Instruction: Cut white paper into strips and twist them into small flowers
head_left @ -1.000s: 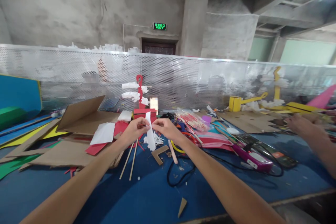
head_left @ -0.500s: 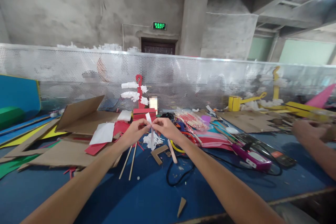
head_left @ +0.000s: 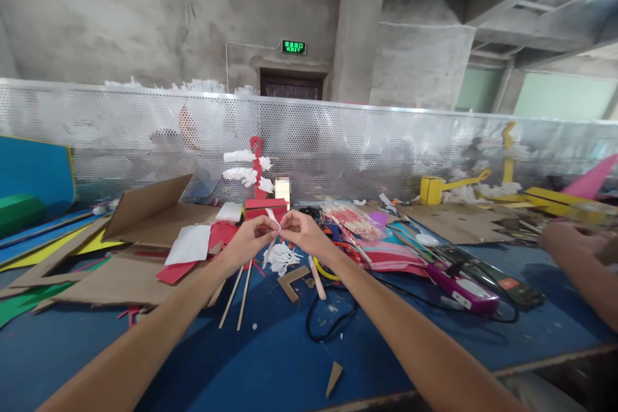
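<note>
Between the fingertips of my left hand (head_left: 252,235) and my right hand (head_left: 303,232) is a narrow white paper strip (head_left: 273,217), pinched and creased near its middle. Both hands are closed on it, side by side above the table. Just below them lies a small heap of white twisted paper pieces (head_left: 280,259). Behind my hands stands a red box-shaped base (head_left: 263,206), with a red upright (head_left: 257,167) carrying white paper rolls and tufts on its sides. Two thin wooden sticks (head_left: 244,296) lie below my left hand.
Cardboard sheets (head_left: 116,277) and a white paper piece (head_left: 187,246) lie to the left. An L-shaped cardboard scrap (head_left: 292,283), a black cable (head_left: 311,328) and a purple power strip (head_left: 463,290) are on the right. Another person's hand (head_left: 567,238) is at far right. A perforated metal divider (head_left: 338,148) stands behind.
The paper strip has gone from straight and flat to creased and pinched. My fingers have curled closer together around it, while my arms stay nearly in place.
</note>
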The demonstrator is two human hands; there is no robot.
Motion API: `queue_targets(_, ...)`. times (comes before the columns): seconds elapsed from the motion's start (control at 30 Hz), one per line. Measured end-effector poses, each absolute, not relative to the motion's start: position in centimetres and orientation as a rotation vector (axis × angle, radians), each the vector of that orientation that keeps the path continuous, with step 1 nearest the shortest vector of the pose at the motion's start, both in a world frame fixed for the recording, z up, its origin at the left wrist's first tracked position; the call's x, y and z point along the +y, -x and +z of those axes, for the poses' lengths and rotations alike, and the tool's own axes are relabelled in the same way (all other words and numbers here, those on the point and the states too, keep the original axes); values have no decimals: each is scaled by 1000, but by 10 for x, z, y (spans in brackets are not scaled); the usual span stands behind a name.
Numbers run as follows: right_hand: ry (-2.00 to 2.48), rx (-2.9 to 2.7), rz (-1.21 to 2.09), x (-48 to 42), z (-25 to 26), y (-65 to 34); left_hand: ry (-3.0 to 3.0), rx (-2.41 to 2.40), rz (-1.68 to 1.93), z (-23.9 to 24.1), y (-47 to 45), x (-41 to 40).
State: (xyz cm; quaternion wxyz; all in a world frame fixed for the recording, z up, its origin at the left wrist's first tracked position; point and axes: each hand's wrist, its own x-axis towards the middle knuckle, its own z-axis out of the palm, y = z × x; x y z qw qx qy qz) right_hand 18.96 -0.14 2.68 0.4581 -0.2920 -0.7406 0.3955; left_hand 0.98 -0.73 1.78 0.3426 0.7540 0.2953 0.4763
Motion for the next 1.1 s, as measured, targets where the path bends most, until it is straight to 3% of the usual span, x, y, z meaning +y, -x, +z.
queue_targets(1.1, 699, -1830, 946, -1, 30, -189, -1872, 872, 1311, 24, -9, -12)
